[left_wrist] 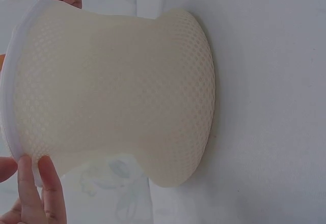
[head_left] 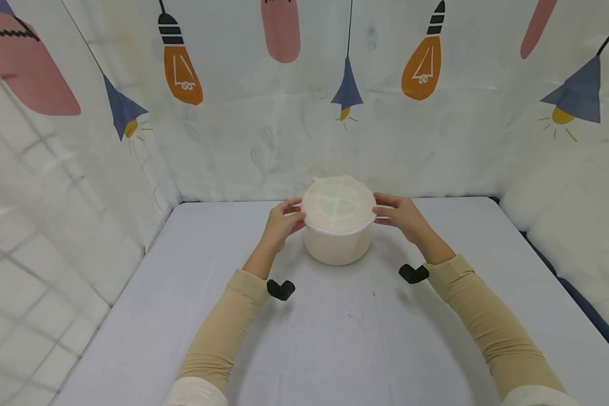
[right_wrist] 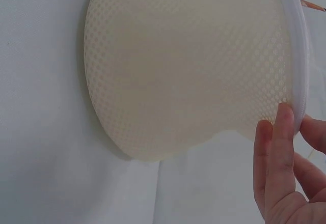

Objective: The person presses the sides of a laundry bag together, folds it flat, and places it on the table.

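Between my left hand [head_left: 283, 221] and my right hand [head_left: 403, 215] is a drum-shaped bag of soft, cream-coloured mesh [head_left: 337, 247], upright, with a white, stiff-looking rim [right_wrist: 300, 61] circling its upper end. A round, domed panel of the same mesh [head_left: 337, 203] covers the top. The side wall draws in at the waist and flares toward the bottom, which sits at the table surface; I cannot tell how much weight rests there. My hands face each other across the rim. My left thumb and fingertips pinch one side of it, the fingers partly bent and slightly spread. My right hand matches on the opposite side, thumb at the rim, the longer fingers fairly straight with their tips against the mesh just below. By my left wrist is a black, bent piece [head_left: 281, 290], and by my right wrist a similar black, angular piece [head_left: 414, 274]. My beige, creased sleeves [head_left: 218, 338] reach over the pale, cloth-covered table [head_left: 335, 349], which bears a few small brownish marks [head_left: 357, 321]. Behind the bag, just past the table's far edge, a white cloth backdrop [head_left: 223, 163] rises, printed with orange light bulbs [head_left: 182, 73], blue lampshades [head_left: 347, 84] and pink, rounded shapes [head_left: 281, 31]. Grid-like shadows [head_left: 20, 270] cross its left side.
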`<action>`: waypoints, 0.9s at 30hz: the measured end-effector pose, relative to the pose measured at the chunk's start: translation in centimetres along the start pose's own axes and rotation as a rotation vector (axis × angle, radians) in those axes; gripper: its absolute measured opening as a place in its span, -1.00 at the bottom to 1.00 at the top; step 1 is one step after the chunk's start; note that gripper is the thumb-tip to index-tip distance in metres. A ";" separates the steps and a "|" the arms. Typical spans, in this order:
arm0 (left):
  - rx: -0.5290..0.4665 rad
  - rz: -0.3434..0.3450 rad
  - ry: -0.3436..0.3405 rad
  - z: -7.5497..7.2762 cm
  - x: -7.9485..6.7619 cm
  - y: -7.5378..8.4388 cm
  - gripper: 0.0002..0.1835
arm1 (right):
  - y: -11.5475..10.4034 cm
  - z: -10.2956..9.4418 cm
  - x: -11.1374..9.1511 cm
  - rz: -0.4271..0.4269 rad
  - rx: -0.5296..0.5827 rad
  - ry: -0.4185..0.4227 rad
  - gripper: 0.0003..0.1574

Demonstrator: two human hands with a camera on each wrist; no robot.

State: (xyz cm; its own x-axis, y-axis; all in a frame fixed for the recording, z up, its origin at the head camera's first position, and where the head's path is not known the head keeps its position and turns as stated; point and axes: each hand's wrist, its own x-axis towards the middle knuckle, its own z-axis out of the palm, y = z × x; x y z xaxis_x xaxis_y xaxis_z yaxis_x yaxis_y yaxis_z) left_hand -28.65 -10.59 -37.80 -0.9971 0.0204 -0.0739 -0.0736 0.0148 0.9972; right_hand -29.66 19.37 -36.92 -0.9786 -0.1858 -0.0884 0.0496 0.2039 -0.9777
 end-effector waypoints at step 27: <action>-0.005 -0.010 -0.008 -0.2 0.1 -0.8 -0.50 | 0.7 0.3 0.2 0.010 0.032 -0.022 -0.24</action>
State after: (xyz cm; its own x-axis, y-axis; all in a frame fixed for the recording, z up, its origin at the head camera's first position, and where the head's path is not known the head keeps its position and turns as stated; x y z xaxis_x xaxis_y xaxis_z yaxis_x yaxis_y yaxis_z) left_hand -28.73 -10.84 -38.62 -0.9960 0.0287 -0.0844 -0.0842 0.0101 0.9964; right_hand -29.73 19.23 -37.62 -0.9735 -0.2046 -0.1022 0.0662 0.1756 -0.9822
